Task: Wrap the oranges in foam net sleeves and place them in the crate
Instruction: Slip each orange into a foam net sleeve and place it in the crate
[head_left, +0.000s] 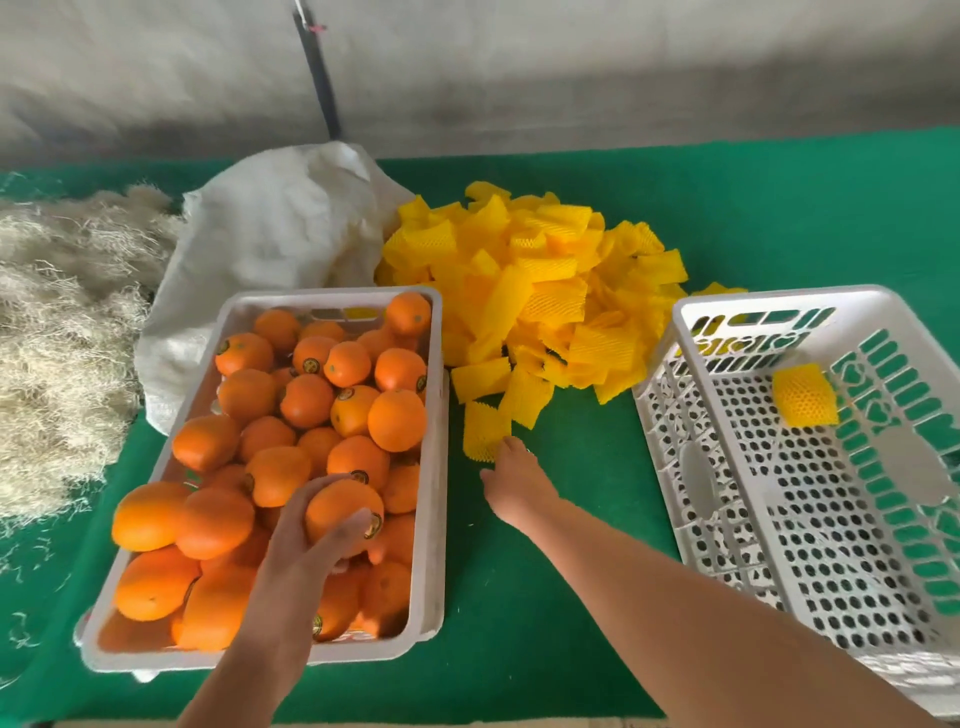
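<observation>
1. Centrally, the green bench carries all items; the pile of yellow foam net sleeves serves as the landmark for the positions below.
2. Left of the pile and nearer the person stands a white tray filled with unwrapped oranges, several bearing small round stickers.
3. The left hand reaches into the near part of this tray; its fingers and thumb curl round one orange on top of the heap.
4. The right hand lies at the near edge of the pile, its fingertips touching a single foam net sleeve that lies flat on the bench just in front of the pile. Whether the fingers pinch this sleeve cannot be told from the head view.
5. Right of the pile stands the white perforated crate. It holds one wrapped orange, enclosed in yellow netting, resting in the far part against the right wall.
6. Behind the tray, left of the pile, lies a crumpled white sack.
7. Further left of the sack, a mass of pale shredded fibre covers the bench edge.
8. The two hands are well apart, one on each side of the tray's right wall.
</observation>
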